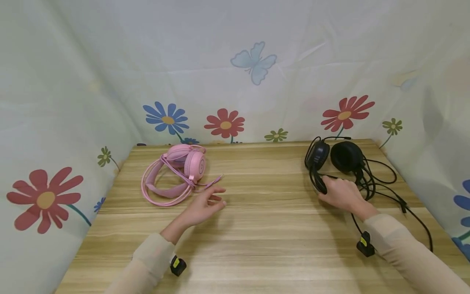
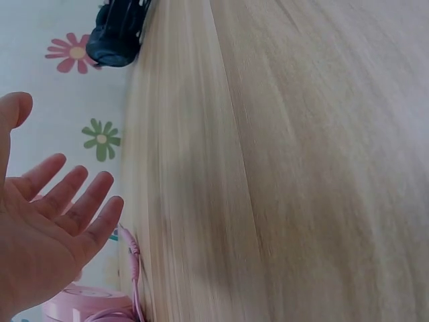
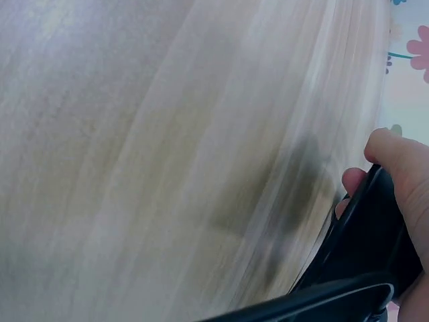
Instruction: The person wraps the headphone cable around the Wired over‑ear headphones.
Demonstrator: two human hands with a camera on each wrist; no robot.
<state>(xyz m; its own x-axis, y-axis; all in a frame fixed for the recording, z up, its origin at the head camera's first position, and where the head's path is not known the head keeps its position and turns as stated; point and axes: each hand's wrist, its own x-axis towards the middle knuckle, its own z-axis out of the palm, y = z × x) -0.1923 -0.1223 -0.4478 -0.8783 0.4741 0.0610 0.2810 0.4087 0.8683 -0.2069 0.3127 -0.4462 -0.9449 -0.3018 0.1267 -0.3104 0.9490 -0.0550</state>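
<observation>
A black headset (image 1: pixel 346 157) with a thin microphone boom stands at the back right, its ear cups toward the wall. My right hand (image 1: pixel 341 193) grips its headband; in the right wrist view, thumb and fingers close around the black band (image 3: pixel 375 228). Pink headphones (image 1: pixel 194 166) lie at the back left, their pink cable looped around them. Just in front of their plug (image 1: pixel 219 178), my left hand (image 1: pixel 202 207) hovers with relaxed fingers and holds nothing. The left wrist view shows that palm (image 2: pixel 40 248) beside the pink ear cup (image 2: pixel 80 302).
Black cables (image 1: pixel 389 192) trail from the headset along the right side of the wooden table (image 1: pixel 264 237). A cloth (image 1: pixel 293 90) printed with flowers and a butterfly hangs behind and at both sides. Small black devices with yellow marks (image 1: pixel 365 243) sit by both wrists.
</observation>
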